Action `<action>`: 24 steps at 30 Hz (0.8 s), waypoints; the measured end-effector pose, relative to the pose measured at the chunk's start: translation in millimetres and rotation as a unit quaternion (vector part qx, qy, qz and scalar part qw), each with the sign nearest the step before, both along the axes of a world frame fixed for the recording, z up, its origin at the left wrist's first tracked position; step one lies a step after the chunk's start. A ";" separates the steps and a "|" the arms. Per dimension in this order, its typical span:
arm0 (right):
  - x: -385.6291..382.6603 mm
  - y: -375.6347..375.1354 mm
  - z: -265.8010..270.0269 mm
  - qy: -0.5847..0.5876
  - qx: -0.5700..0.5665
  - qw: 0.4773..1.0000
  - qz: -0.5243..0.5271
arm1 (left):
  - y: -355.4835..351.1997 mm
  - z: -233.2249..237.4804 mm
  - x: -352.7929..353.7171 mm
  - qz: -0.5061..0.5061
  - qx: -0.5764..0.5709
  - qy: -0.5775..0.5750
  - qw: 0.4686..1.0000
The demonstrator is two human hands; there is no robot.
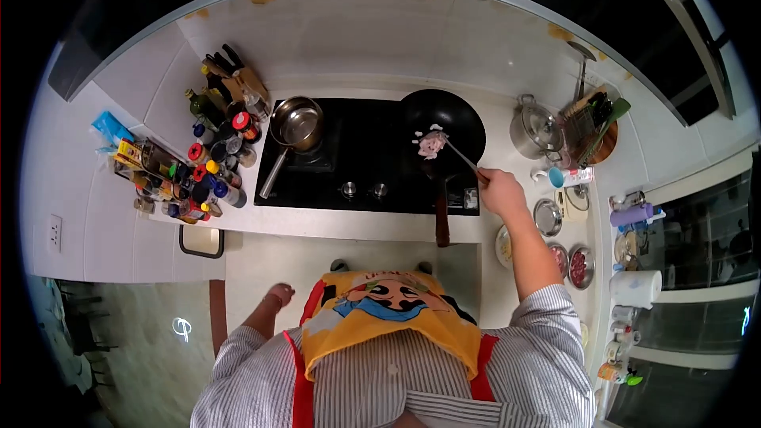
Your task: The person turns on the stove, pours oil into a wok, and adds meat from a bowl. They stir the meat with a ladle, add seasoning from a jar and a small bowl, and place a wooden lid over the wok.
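A black wok [458, 115] rests on the right side of the black stove [365, 158], its brown handle pointing toward me. Pale pinkish pieces of food [432, 144] lie in the wok, with a few small white bits beside them. My right hand [501, 191] is closed around the handle of a metal spatula [463, 156], whose far end reaches the food. Low at my left side, away from the stove, hangs my left hand [279, 295]; its fingers are too small and blurred to make out.
A small saucepan [297, 123] sits on the stove's left side. Bottles and jars [214, 174] crowd the left counter, near a knife block [250, 83]. To the right are a lidded steel pot [537, 128], utensils, a blue-and-white cup [556, 177] and bowls of red food [581, 266].
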State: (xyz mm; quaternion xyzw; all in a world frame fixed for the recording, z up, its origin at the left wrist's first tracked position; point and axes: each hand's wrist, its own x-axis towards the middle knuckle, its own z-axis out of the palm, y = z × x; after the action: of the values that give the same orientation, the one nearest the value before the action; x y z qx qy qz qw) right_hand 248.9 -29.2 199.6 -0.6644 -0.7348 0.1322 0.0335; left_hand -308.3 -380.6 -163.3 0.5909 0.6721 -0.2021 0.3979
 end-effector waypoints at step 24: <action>32.4 38.9 -38.1 0.064 0.000 0.998 0.010 | -12.9 -67.8 48.2 0.191 0.002 -0.148 0.970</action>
State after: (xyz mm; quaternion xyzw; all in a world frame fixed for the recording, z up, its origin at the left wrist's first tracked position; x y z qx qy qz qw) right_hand 281.3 9.7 161.5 -0.6473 -0.7375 0.1753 0.0792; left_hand -260.1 -393.6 -231.1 0.4757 0.7066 -0.0314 0.5228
